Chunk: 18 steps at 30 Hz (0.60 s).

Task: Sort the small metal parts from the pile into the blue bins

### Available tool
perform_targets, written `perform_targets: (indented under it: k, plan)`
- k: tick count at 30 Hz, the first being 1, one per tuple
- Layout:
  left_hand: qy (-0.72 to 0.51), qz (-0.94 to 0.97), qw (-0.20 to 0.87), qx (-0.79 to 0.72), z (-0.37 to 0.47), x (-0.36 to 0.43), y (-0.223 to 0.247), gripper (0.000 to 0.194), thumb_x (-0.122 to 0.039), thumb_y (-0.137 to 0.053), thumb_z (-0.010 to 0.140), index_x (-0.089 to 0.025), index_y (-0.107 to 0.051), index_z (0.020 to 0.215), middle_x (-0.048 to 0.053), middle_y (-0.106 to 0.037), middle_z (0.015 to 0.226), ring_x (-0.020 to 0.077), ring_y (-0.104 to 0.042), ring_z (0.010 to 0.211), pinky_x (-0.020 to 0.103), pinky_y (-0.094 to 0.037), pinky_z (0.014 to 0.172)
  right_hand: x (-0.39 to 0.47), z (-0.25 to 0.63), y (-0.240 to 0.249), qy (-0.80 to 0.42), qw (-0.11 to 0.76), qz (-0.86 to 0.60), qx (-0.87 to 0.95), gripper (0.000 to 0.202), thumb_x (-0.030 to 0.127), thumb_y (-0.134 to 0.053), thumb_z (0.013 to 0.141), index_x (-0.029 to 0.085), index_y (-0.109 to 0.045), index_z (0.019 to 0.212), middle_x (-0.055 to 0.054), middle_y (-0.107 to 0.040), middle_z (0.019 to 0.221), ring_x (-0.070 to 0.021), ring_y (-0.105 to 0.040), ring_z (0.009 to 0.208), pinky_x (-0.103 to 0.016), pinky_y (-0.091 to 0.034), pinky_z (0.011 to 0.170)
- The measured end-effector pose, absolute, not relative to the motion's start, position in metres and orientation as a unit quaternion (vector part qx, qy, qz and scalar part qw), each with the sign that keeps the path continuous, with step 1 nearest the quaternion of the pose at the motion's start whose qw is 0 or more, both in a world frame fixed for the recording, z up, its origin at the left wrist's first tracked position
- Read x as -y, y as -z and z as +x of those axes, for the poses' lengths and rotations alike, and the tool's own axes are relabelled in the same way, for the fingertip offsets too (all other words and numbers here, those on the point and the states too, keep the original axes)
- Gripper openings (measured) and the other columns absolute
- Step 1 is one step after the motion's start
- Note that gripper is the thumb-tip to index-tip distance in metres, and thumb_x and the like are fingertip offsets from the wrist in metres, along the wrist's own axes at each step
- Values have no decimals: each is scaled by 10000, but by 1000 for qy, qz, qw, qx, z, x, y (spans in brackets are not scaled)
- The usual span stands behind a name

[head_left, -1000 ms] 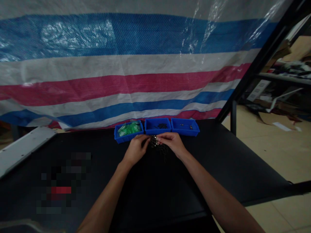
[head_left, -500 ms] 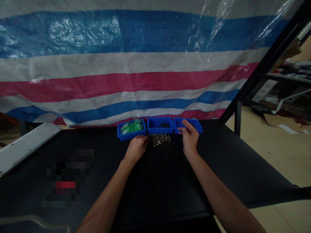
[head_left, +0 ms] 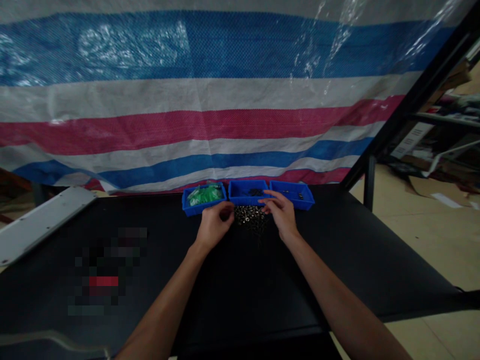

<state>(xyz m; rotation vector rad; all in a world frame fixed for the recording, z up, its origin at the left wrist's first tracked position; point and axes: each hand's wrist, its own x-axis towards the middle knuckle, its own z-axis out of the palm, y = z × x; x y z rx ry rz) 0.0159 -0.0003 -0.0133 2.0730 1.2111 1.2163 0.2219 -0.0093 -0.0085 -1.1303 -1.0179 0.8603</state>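
Observation:
A pile of small metal screws and similar hardware lies on the black table in front of the blue bins. My left hand is at the pile's left edge with its fingers pinched together; what they hold, if anything, is too small to make out. Over the pile's right edge, my right hand has its fingers apart, and nothing shows between them. Just behind the pile stands the middle blue bin, with dark small parts inside. The right blue bin has a few small pieces in it.
The left blue bin holds green plastic packets. A striped tarp hangs behind the black table. At the left lies a long white metal piece. A black frame post rises at the right.
My right hand has moved left from above the right bin to the pile's right edge, uncovering that bin's small pieces. My left hand stays by the pile's left edge.

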Motion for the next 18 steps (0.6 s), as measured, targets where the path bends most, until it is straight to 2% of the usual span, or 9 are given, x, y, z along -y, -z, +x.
perform_targets:
  k: [6, 13, 18]
  plan:
    - [-492, 677, 316, -446, 22, 4, 7, 212, -234, -671, 794, -150, -686, 987, 66, -756, 889, 212, -744, 819, 336, -618, 800, 12, 213, 10, -436, 557, -466, 531, 251, 316, -716, 710, 186, -729, 925, -42, -749, 760, -136, -622, 547, -275, -490, 560]
    - [-500, 638, 421, -407, 26, 3, 10, 291, -291, -728, 753, -144, -660, 994, 73, -747, 872, 216, -741, 835, 316, -616, 763, 14, 210, 15, -448, 505, -446, 588, 318, 331, -772, 692, 183, -753, 972, -32, -736, 757, -132, -635, 562, -275, -514, 581]
    - [-492, 597, 491, -401, 30, 3, 12, 392, -282, -756, 730, -160, -608, 1072, 68, -757, 901, 210, -747, 837, 327, -610, 801, 16, 209, 18, -430, 492, -443, 614, 261, 359, -767, 711, 175, -774, 897, -65, -758, 787, -178, -682, 650, -286, -524, 581]
